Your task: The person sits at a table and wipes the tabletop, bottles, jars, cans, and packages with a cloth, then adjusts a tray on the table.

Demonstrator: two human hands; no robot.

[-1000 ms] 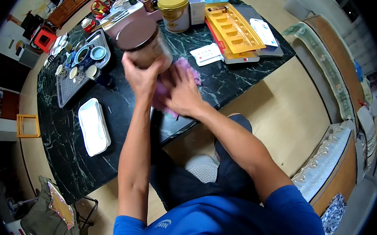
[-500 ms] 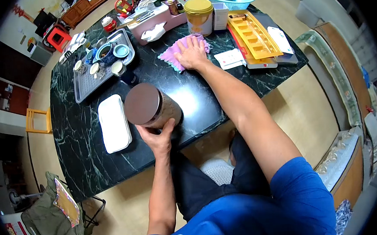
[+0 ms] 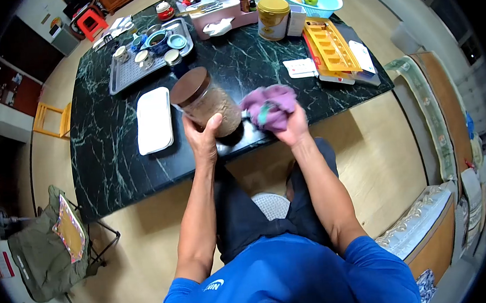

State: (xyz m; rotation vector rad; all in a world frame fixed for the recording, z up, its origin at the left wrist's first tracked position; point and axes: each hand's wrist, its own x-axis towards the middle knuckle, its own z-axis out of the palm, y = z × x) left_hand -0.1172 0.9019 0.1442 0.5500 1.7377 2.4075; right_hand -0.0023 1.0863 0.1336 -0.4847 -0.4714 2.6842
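My left hand (image 3: 202,138) is wrapped round the lower side of a clear jar (image 3: 217,109) with a brown lid and grainy brownish contents. The jar leans to the left, and its base seems just off the table, though I cannot tell for sure. Bunched up in my right hand (image 3: 293,126) is a purple cloth (image 3: 269,106) with a teal patch, close to the jar's right side. Left of the jar, a white flat-lidded box (image 3: 154,121) lies on the dark marbled table (image 3: 115,177).
Behind the jar stand a dark bottle (image 3: 175,64) and a grey tray (image 3: 120,84) with a teapot and cups. Farther back are a pink box (image 3: 228,18), a yellow tin (image 3: 273,19), a blue basket (image 3: 328,0) with fruit and a yellow tray (image 3: 332,46). A white packet (image 3: 300,68) lies right.
My right hand has gathered the cloth off the tabletop and drawn it back towards me, beside the jar. My left hand has tilted the jar, and the head view has shifted.
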